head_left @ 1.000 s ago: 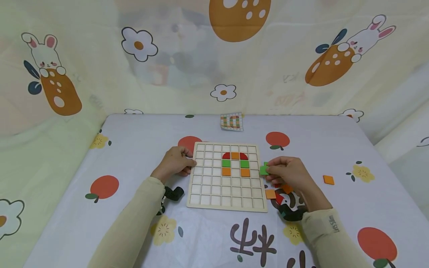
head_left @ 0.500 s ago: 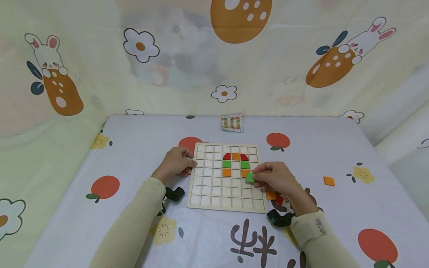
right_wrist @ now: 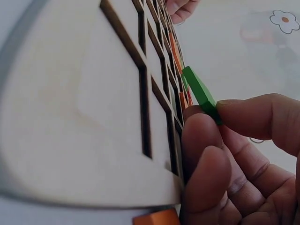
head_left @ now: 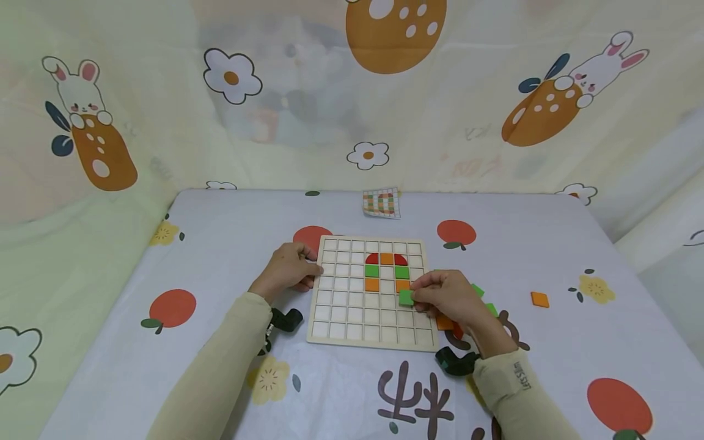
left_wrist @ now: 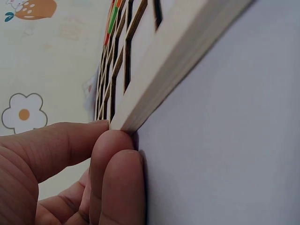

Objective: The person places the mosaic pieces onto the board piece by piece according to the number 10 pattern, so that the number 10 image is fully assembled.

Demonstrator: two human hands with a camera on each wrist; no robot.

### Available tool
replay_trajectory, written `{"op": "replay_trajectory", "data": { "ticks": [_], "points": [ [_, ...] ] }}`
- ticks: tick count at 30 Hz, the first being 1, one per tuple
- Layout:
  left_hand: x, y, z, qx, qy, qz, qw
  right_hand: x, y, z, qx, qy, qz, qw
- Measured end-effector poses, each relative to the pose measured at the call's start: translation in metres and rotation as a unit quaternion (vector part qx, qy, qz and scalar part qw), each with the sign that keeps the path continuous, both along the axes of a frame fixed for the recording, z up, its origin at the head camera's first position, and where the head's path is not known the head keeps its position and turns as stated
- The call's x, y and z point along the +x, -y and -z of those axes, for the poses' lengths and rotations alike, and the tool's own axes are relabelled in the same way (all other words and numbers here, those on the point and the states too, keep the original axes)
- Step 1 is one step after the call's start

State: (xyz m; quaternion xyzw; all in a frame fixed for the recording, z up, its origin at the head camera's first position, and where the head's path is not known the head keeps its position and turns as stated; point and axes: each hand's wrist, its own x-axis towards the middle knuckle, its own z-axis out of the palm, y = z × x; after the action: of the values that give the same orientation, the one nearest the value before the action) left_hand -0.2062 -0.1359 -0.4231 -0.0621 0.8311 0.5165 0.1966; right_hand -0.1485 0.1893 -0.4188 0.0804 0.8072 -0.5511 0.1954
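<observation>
A wooden grid board (head_left: 341, 330) lies on the table. In its cells sit red rounded tiles (head_left: 400, 259), orange square tiles (head_left: 371, 285) and green square tiles (head_left: 371, 271), set in an arch shape. My left hand (head_left: 286, 267) pinches the board's left edge, its thumb on the rim and its fingers (left_wrist: 123, 187) against the side. Between thumb and fingertips, my right hand (head_left: 448, 296) holds a green square tile (right_wrist: 201, 93). That tile is tilted over the cell just below the right-hand orange tile. The right hand covers part of the board's right edge.
Loose orange (head_left: 444, 322) and green tiles (head_left: 477, 289) lie right of the board, partly hidden by the right hand. A single orange tile (head_left: 539, 299) lies farther right. Behind the board is a small card (head_left: 381, 203) with a printed coloured grid pattern.
My right hand has carried the green tile leftward from beside the board to above a cell on its right side. The left hand keeps its place on the board's edge.
</observation>
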Motion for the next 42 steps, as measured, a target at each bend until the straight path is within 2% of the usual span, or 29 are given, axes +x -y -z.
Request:
{"op": "replay_trajectory", "data": {
  "ticks": [12, 42],
  "points": [
    [0.0009, -0.0002, 0.0009, -0.001, -0.001, 0.000, 1.0000, 0.0035, 0.0025, 0.0005, 0.003, -0.024, -0.022, 0.999],
    [0.0007, -0.0004, 0.0006, 0.001, -0.004, 0.003, 1.0000, 0.0023, 0.0057, 0.0055, 0.024, -0.039, -0.024, 0.999]
  ]
}}
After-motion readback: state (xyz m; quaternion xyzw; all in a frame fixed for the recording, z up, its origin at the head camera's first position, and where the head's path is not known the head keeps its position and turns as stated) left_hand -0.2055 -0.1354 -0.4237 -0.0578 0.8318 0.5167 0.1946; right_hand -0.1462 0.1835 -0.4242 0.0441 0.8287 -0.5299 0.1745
